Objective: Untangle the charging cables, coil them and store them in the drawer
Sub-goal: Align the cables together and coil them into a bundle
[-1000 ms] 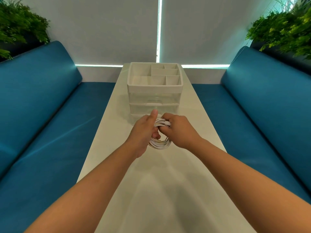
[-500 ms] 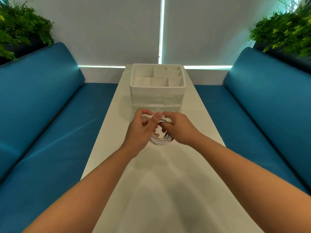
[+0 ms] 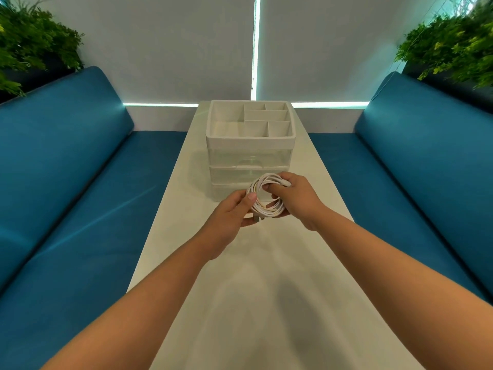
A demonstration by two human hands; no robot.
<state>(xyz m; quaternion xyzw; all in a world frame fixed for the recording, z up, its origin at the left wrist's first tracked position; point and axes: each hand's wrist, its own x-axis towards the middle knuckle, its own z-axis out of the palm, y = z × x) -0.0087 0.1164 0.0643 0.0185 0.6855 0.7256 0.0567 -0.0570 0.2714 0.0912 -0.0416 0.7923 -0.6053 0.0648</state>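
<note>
At frame centre the left hand [image 3: 230, 213] pinched and the right hand [image 3: 294, 196] curled round the white cable coil [image 3: 264, 194], now opened out where half a second earlier it was bunched; behind, the drawer organizer [image 3: 250, 153] stayed closed, so storing remained.

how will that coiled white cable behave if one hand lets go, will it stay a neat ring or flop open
The coiled white cable looks thin and limp, with nothing visibly tying its loops, so it would probably spring loose. Both the left hand and right hand grip it. It seems light; the loose end near the left thumb may dangle.
</note>
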